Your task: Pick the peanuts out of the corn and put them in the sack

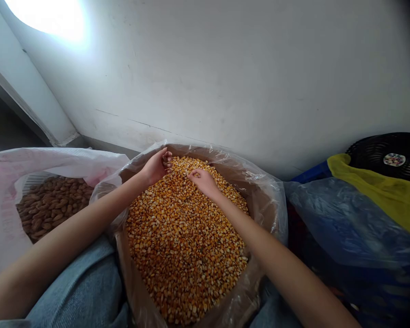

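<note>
Yellow-orange corn kernels [191, 246] fill a large sack lined with clear plastic [273, 205], standing between the person's knees. At the sack's far left edge is my left hand [160, 165], its fingers curled in over the kernels; whether anything lies in them is too small to tell. My right hand [203, 181] is over the far middle of the corn, thumb and forefinger pinched together, and what they hold, if anything, cannot be made out.
A white sack [71, 159] of brown, almond-like nuts [59, 205] stands at the left. Behind rises a pale wall [225, 82]. At the right are a clear plastic bag [355, 218], yellow mesh [379, 187] and a black fan-like object [372, 152].
</note>
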Available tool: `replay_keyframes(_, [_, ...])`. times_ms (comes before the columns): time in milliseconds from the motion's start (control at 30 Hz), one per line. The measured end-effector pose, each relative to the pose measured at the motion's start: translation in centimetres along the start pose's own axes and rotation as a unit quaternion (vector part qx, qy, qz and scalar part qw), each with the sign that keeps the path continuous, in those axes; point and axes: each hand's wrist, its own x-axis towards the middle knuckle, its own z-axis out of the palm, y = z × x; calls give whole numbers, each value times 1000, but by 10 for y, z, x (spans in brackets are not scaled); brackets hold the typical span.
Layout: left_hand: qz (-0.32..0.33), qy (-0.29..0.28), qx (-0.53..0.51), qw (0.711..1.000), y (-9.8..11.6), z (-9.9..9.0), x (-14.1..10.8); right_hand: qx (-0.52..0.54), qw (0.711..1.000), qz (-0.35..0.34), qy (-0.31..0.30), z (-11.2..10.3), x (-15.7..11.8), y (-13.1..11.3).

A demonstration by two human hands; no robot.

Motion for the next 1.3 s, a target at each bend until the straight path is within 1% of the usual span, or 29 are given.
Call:
replay_keyframes(67, [22,2,61,998,-3,-1,-2,-182,981,-54,28,9,1,-3])
replay_keyframes(133, [46,15,118,992,-7,0,-5,-292,953,-73,42,17,3,-6])
replay_keyframes(200, [63,32,175,982,-11,1,-7,-334,939,-75,42,20,5,-7])
replay_keyframes(233, [74,39,216,973,-13,2,-8,-330,940,-71,43,19,5,-8])
replay_keyframes(300, [117,42,335,934,-17,3,-11,-266,961,-59,50,14,4,-7])
replay_keyframes(333, [147,34,409,900,-18,4,-12,-200,977,-51,49,10,3,-6])
replay_keyframes(367, [179,17,486,855,-21,4,-13,-114,992,-37,42,4,1,-4])
replay_keyframes(400, [206,-9,560,802,-23,4,-14,-11,1000,-16,24,-2,-1,-3])
replay_keyframes(433, [223,-45,626,746,-26,4,-15,100,995,12,1,-8,-3,-1])
replay_keyframes(467, [230,-87,680,690,-30,4,-15,207,977,46,-22,-14,-5,1])
replay_keyframes(500, [230,-130,722,639,-35,4,-16,301,949,81,-41,-19,-7,3])
replay_keyframes(567, [224,-202,776,554,-45,3,-16,431,890,137,-60,-26,-10,6])
replay_keyframes(600, [223,-226,792,522,-51,3,-15,469,868,153,-61,-28,-11,7])
replay_keyframes(667, [226,-252,813,474,-60,4,-15,501,846,172,-64,-28,-11,9])
replay_keyframes(700, [227,-258,819,460,-63,4,-15,503,843,178,-67,-28,-11,10])
replay_keyframes(733, [228,-258,821,456,-65,5,-15,499,845,182,-70,-27,-11,11])
replay_keyframes(767, [227,-254,818,463,-66,5,-15,491,849,182,-71,-27,-11,12])
replay_keyframes(800, [226,-246,809,483,-66,6,-16,480,856,180,-69,-27,-11,13])
replay_keyframes(833, [221,-235,793,517,-65,6,-16,466,865,176,-63,-28,-11,15])
replay_keyframes(867, [213,-222,766,565,-63,7,-16,448,876,170,-53,-29,-11,17])
replay_keyframes(900, [197,-204,727,625,-60,8,-17,424,890,164,-38,-31,-11,20])
replay_keyframes(933, [176,-182,671,697,-57,9,-17,398,904,157,-20,-34,-12,22])
replay_keyframes(1000, [122,-124,503,847,-48,11,-17,335,930,147,20,-39,-12,28])
replay_keyframes(1033, [92,-94,397,908,-44,11,-16,306,941,143,38,-41,-11,30])
replay_keyframes(1067, [63,-68,288,953,-39,12,-16,285,947,140,54,-42,-10,33])
replay_keyframes(1100, [39,-50,187,980,-35,12,-15,272,950,140,65,-43,-9,34])
replay_keyframes(1167, [0,-31,38,999,-28,11,-15,271,948,148,77,-46,-7,38])
replay_keyframes(1233, [-27,-17,-26,999,-25,8,-15,284,942,160,82,-50,-5,43])
replay_keyframes(1300, [-41,-5,-29,999,-23,6,-15,216,956,159,116,-58,-3,49])
